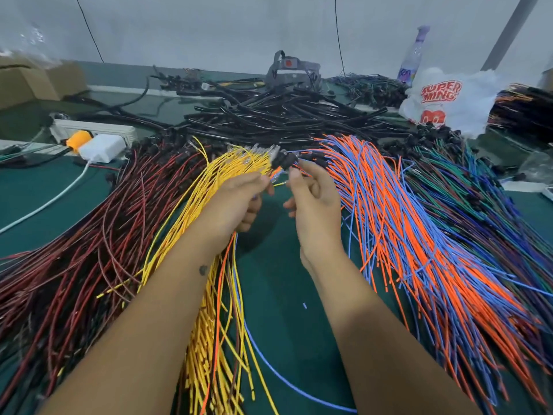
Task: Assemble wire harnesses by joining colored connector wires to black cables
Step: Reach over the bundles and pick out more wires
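Both hands are raised over the dark green surface (275,295), close together but not touching. The left hand (236,202) has its fingers curled round a few thin wires, orange, blue and yellow, which trail from under the palm back toward the person. The right hand (311,199) pinches a small black plastic connector (288,160) between thumb and forefinger at its fingertips, its other fingers loosely curled; the exact join between wire ends and connector is too small to make out.

Left of the hands lies a long fan of yellow insulated wires (191,223) with metal terminals at the far end, and beyond it a broad spread of red and dark brown wires (89,241). To the right lies a thick sheaf of orange and blue wires (398,223), then a heap of green, blue and purple wires (484,211). Behind the hands sits a pile of black sheathed cables (287,115).

Farther back are a white plastic bag with red lettering (449,97), a clear bottle with a purple label (414,55), a white power strip (92,131) with a white adapter plugged in, and cardboard boxes (33,82) at the far left
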The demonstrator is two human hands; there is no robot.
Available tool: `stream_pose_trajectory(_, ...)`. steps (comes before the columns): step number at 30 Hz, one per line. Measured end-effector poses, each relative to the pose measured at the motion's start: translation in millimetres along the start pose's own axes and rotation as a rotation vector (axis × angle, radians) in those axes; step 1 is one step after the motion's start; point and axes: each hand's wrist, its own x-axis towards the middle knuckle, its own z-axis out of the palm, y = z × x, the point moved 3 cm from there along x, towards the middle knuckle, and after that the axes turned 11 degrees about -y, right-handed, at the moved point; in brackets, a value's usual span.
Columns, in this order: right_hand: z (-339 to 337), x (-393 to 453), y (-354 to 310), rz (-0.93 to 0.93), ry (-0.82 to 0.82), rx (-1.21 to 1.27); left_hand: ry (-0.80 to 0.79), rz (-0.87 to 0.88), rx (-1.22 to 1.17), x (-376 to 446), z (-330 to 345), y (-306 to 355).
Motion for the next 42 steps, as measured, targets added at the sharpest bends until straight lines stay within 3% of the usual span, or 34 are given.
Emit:
stream_pose_trajectory(4,-4,0,-5,-0.101,0.006,0.051,-0.055,-0.010,0.086,-1,2,-2)
stream_pose_trajectory(14,-9,1,-8,-0.108,0.017,0.080,-0.156,-0.005,0.061,-2,8,-3)
stream_pose_trajectory(23,-9,5,8,-0.029,0.000,-0.044,-0.011,0.080,0.290,0,8,-8)
stream_pose_trajectory(27,-6,9,17,0.090,0.053,-0.094,0.075,0.097,0.414,5,14,-4)
stream_pose_trajectory(29,-7,15,15,0.151,0.069,-0.081,0.129,0.062,0.298,10,21,-2)
stream_pose_trajectory(31,-12,22,8,0.165,0.080,-0.095,0.165,0.043,-0.015,17,35,0)
stream_pose_trajectory(35,-41,34,-17,0.061,0.108,-0.156,0.130,0.061,-0.480,33,83,6)
stream_pose_trajectory(37,-64,37,-32,0.021,0.140,-0.261,0.108,0.072,-0.498,37,103,1)
stream_pose_trajectory(42,-141,31,-58,-0.029,0.279,-0.630,0.144,0.157,-0.199,35,116,-15)
